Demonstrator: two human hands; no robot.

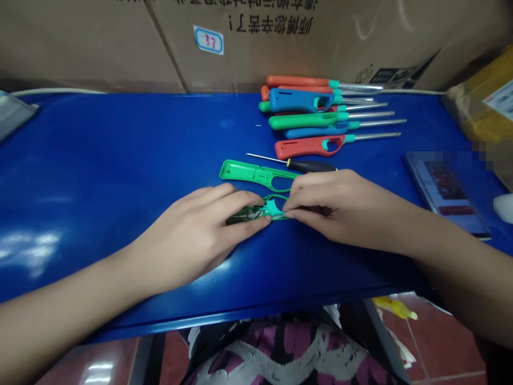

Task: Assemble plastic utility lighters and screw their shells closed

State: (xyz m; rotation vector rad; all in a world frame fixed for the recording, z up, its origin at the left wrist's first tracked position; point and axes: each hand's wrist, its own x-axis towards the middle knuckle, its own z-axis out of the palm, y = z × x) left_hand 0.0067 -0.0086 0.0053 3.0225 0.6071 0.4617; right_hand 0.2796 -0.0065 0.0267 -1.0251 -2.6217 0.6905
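On the blue table, my left hand point(212, 224) and my right hand point(332, 206) meet over an opened green gas lighter point(239, 215). The left fingers pinch its body, where inner parts show. My right fingertips close on its front end, beside the turquoise trigger point(274, 207); they partly hide that end. Just beyond lies a loose green half shell point(244, 171), hollow side up, its tip behind my right hand. Past that rests a screwdriver point(310, 165) with a black and yellow handle.
Several long-nosed lighters point(308, 146) in red, blue, green and orange are heaped at the back. A large cardboard box point(100, 48) stands behind the table. A phone-like device point(447, 195) lies at right, near a yellow-taped box point(481, 96). A tiny metal pin point(258, 125) lies near the lighters.
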